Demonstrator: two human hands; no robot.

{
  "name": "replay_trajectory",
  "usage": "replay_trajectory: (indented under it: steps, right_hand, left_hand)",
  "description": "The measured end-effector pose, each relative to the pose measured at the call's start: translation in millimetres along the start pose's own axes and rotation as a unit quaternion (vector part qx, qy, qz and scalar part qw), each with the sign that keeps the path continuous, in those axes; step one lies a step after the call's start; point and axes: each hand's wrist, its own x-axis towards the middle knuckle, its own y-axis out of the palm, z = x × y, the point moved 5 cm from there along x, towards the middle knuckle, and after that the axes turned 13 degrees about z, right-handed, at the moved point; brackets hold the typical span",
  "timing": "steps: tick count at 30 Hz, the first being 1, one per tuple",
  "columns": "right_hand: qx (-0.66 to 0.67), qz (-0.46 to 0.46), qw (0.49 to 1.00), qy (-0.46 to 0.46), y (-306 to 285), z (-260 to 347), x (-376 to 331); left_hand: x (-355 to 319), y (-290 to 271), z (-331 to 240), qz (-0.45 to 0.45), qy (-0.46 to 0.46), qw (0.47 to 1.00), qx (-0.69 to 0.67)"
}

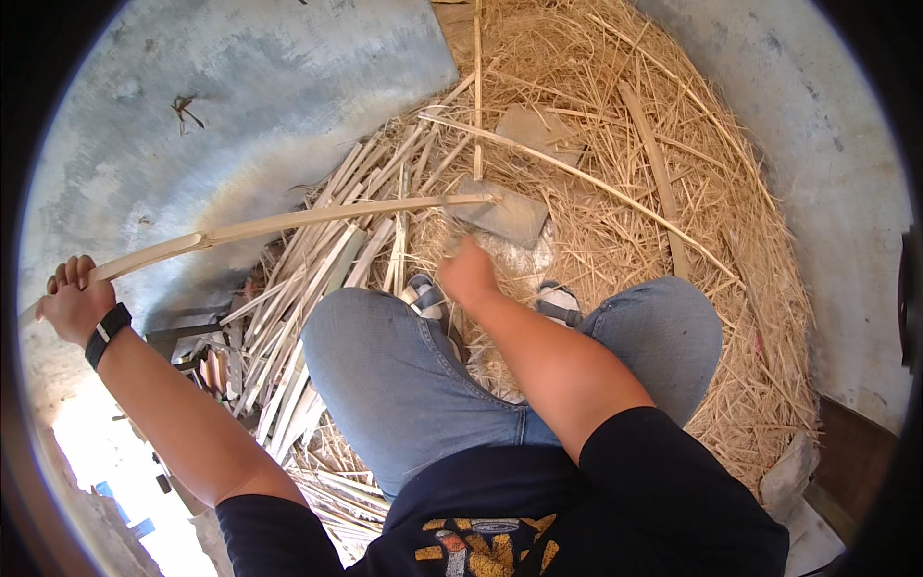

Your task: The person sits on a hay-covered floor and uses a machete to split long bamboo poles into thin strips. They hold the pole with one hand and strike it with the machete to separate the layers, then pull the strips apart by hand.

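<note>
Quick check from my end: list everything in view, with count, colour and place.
Long bamboo strip: one, pale tan, running from the left hand to the middle.
Split strips: a pile, pale, lower left of middle.
Shavings: a heap, straw yellow, across the right.
Flat slabs: two, grey-brown, on the shavings.
Floor: grey concrete, upper left.
Shoes: two, grey, by the knees.
Left hand: gripping the strip's end, black wristband.
Right hand: closed near the strip's far end; what it holds is unclear.

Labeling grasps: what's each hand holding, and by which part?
Left hand grips a long bamboo strip at its near end. Right hand is closed at the strip's far end; what it holds cannot be told.
</note>
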Motion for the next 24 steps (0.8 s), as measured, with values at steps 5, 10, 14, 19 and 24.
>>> replay_trajectory:
  steps: [5, 10, 14, 19, 24]
  right_hand:
    - [-0.099, 0.154, 0.969, -0.166, -0.7, 81.0, -27.4]
    - [-0.046, 0.02, 0.999, 0.009, 6.8, -54.6, 23.5]
    - [0.006, -0.019, 1.0, -0.001, 6.0, -45.0, 16.3]
    - [-0.136, 0.134, 0.976, -0.105, 10.9, 11.5, -8.8]
    - [-0.079, -0.022, 0.993, 0.086, 15.6, -77.9, 25.2]
  left_hand:
    - [-2.6, -46.3, -30.0, 0.031, 0.021, 0.998, 0.044]
    - [-54.2, 19.9, -65.5, 0.007, 0.061, 0.995, 0.079]
    - [-53.4, -9.0, -59.4, -0.022, 0.047, 0.997, 0.051]
    - [-27.3, -60.1, -46.6, -0.018, 0.029, 0.999, 0.021]
    - [-51.0, -25.1, -8.8, -0.2, -0.004, 0.974, 0.101]
